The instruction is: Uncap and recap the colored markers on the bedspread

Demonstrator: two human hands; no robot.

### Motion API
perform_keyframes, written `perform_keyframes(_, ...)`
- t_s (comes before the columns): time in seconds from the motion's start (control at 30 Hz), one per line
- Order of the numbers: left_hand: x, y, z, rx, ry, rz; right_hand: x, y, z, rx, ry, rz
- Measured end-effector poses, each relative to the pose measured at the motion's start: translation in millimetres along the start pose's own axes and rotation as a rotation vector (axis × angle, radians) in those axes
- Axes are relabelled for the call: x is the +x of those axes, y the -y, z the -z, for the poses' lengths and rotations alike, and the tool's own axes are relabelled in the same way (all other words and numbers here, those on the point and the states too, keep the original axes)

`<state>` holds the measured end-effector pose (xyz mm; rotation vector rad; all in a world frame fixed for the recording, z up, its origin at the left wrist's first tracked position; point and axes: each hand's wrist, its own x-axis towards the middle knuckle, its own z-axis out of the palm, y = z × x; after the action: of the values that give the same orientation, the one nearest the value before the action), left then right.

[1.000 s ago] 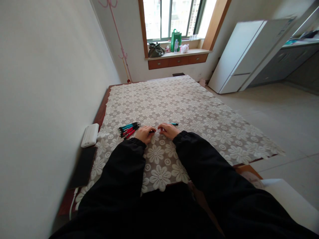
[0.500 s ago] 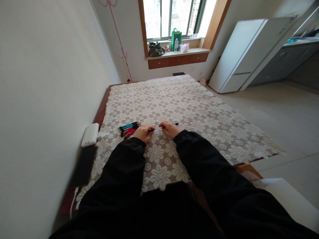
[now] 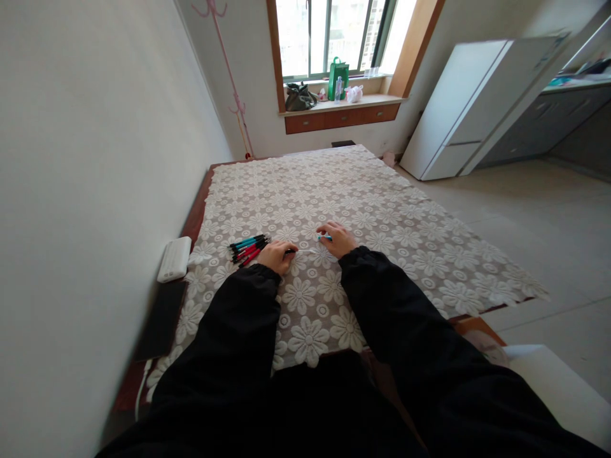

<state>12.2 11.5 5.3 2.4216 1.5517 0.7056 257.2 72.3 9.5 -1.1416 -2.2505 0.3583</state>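
Teal pen barrel [image 3: 325, 238] lies on the lace tablecloth [image 3: 382, 210], under the fingertips of the right hand [image 3: 340, 240]; that hand looks curled over it, closing on it, tho a firm grip can't be told at this size. Just left of the barrel, the left hand [image 3: 277, 256] pinches a thin dark-ended piece [image 3: 292, 251], prob. the refill or tip section, w/ a pale thin bit running from it toward the barrel. Too small to say if the two parts touch.

Judging by this, the step in hand is the pen itself: one part per hand, being put together or taken apart; can't tell which. The next move would call for lining the thin piece up w/ the barrel's open end, steady and straight.

Further left of the barrel, beyond the left hand, a bundle of pens [image 3: 248, 247], teal, red, black, lies in a loose fan. Further left again, at the cloth's edge, a white power bank [image 3: 174, 259] and, nearer the person, a dark flat phone [image 3: 160, 320].
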Motion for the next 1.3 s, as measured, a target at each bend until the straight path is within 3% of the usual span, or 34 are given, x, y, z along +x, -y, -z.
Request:
perform_keyframes(0.17,-0.4,-0.2,0.6,-0.002,0.005,-0.005,-1.9,-5.7,1.8,-0.171,0.08,-0.094)
perform_keyframes(0.5,0.2,0.6,0.6,-0.003,0.005,-0.007,-4.4,5.1,3.2,-0.121,0.283,0.029)
perform_keyframes(1.3,-0.2,0.1,0.7,-0.015,-0.005,-0.025,-5.5,20.1,4.5,-0.144,0.32,0.049)
